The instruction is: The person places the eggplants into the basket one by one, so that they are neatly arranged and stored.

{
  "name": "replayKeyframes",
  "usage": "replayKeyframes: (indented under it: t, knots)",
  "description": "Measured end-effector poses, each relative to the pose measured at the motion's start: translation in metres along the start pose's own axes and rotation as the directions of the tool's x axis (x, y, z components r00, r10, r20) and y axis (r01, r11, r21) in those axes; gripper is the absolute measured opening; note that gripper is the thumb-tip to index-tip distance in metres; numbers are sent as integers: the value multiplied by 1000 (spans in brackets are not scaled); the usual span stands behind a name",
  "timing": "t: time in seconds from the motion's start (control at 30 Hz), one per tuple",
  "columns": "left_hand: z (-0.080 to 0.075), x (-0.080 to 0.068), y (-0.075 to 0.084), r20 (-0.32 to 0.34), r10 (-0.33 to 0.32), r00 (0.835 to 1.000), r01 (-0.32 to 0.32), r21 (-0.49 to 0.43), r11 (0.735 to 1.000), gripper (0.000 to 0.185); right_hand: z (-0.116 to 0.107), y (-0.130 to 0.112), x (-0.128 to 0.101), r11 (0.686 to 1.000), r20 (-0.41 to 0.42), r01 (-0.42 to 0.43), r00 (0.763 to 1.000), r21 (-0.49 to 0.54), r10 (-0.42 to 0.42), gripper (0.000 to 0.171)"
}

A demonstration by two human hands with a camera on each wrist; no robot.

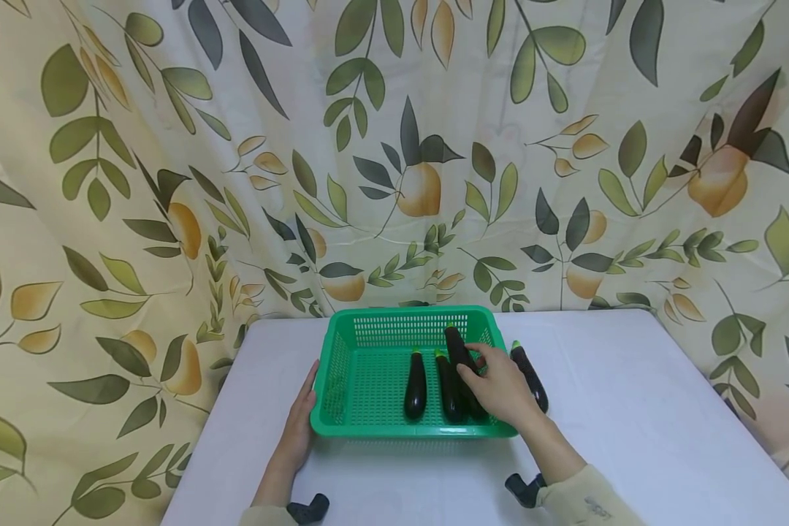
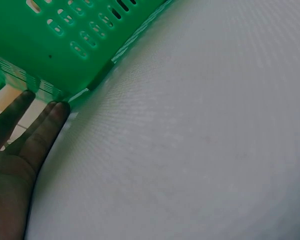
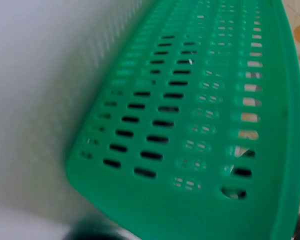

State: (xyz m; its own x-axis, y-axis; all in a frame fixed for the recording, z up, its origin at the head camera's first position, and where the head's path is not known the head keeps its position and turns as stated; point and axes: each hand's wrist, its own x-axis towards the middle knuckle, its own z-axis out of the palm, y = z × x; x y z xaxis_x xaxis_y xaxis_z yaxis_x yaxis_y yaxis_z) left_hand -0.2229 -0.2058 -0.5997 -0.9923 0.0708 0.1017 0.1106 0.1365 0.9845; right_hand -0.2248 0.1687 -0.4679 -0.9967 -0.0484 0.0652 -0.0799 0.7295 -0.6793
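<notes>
A green perforated plastic basket [image 1: 381,431] stands on the table. Along its left side lies my left hand [image 1: 297,424], fingers extended; in the left wrist view its fingertips [image 2: 60,111] touch the basket wall [image 2: 65,55]. My right hand [image 1: 500,383] reaches over the basket's right side and grips a dark eggplant [image 1: 456,347] between thumb and fingers. Beside that one, a second eggplant [image 1: 447,391] and a third eggplant [image 1: 416,387] lie in the basket. The right wrist view mostly shows the basket's outer wall [image 3: 215,150], with the hand nearly out of frame.
Outside the basket, just right of it, another eggplant [image 1: 531,378] lies on the white-covered table [image 1: 631,409], partly behind my right hand. A leaf-and-fruit patterned curtain [image 1: 394,256] hangs behind the table and around its sides.
</notes>
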Motion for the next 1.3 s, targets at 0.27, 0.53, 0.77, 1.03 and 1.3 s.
replayKeyframes:
  t: [0.27,0.53,0.77,1.03,1.3]
  knots:
    - [0,1,-3,2,13,1000,-13,-4,1000,55,16,-5,2,1000,7,-4,1000,2,4,49]
    - [1,2,-2,12,14,1000,-13,-19,1000,57,28,-9,4,1000,23,-17,1000,-19,17,48]
    - [0,1,-2,5,5,1000,-5,-27,1000,55,37,-11,7,999,39,-28,999,-23,29,48]
    - [-1,3,-3,10,8,1000,-8,-37,999,52,46,-16,8,999,33,-17,999,-48,19,47]
    - [0,3,-4,12,10,1000,-9,-40,999,57,51,-18,9,998,36,-10,999,-55,12,46]
